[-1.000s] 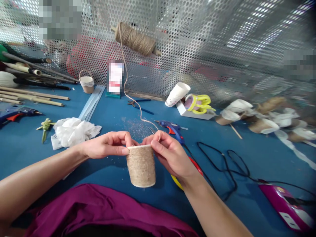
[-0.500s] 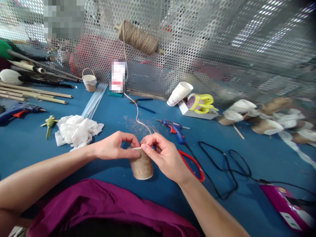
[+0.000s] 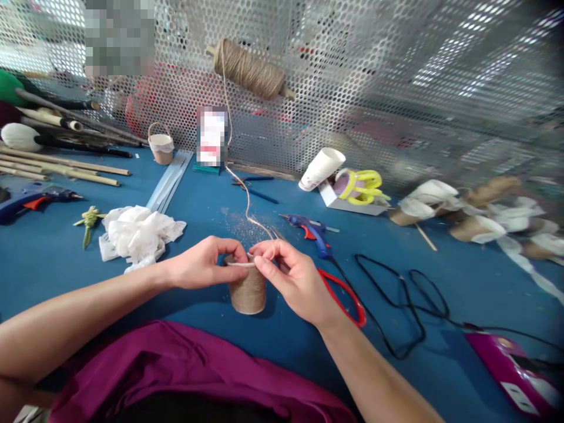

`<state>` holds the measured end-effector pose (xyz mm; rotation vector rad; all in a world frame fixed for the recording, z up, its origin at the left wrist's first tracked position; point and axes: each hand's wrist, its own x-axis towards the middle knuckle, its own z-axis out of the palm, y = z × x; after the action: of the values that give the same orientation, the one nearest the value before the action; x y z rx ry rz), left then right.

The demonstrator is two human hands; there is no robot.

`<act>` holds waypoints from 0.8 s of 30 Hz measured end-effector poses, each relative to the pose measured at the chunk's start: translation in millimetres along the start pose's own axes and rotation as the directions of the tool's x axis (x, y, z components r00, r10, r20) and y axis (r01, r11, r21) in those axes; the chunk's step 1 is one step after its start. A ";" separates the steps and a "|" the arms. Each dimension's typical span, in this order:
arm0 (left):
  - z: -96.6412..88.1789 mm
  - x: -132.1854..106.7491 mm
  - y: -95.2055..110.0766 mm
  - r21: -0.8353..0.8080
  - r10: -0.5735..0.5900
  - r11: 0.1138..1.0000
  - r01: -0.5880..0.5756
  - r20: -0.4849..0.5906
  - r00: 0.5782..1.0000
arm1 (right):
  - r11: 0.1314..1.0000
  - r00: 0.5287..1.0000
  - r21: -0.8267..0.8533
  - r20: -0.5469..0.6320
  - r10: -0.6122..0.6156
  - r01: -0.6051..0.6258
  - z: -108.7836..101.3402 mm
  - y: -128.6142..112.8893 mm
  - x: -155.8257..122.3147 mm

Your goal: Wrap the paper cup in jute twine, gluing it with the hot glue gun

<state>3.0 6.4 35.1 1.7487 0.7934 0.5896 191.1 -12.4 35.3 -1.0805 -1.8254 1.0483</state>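
Note:
A small twine-wrapped paper cup (image 3: 248,292) with a pale rim is held just over the blue table in front of me. My left hand (image 3: 211,263) pinches the cup's rim on the left side, fingers inside and thumb outside. At the rim's right side, my right hand (image 3: 291,276) has thumb and forefinger closed on the twine (image 3: 252,218). That strand runs slackly up from my fingers to a twine spool (image 3: 249,69) mounted on the mesh. Twine covers the cup's outer wall. The fingertips inside the cup are partly hidden.
A blue glue gun (image 3: 311,230) lies beyond my right hand, near red-handled scissors (image 3: 346,296) and a black cable (image 3: 408,294). White lace (image 3: 138,232) is bunched at left. Behind stand a small handled basket (image 3: 161,147), a white cup (image 3: 321,168) and pliers (image 3: 255,188).
The cup has turned and tilted more upright, its base shifting left, so more of its rim and opening shows. Both hands keep nearly the same places.

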 end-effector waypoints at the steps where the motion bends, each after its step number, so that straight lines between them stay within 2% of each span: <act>1: -0.1 -0.1 -0.1 -0.005 0.002 1.000 -0.002 0.000 1.000 | 1.000 1.000 0.003 0.002 -0.001 0.001 -0.2 0.8 0.1; 7: -0.8 0.5 -0.4 -0.058 0.012 0.998 -0.012 -0.009 1.000 | 1.000 1.000 0.007 -0.005 -0.008 0.008 -0.8 1.7 -0.1; 12: -2.6 0.2 3.7 -0.017 0.005 1.000 -0.005 0.026 1.000 | 1.000 1.000 0.003 -0.006 -0.022 0.022 1.7 -1.9 -0.5; 24: 0.9 2.4 8.3 0.028 -0.017 0.999 0.016 0.026 1.000 | 0.978 0.992 -0.193 0.106 -0.064 0.084 0.8 -12.7 -1.6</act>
<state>7.1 6.0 42.8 1.7708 0.8003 0.5458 187.2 -18.0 46.2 -1.0814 -2.0686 0.9060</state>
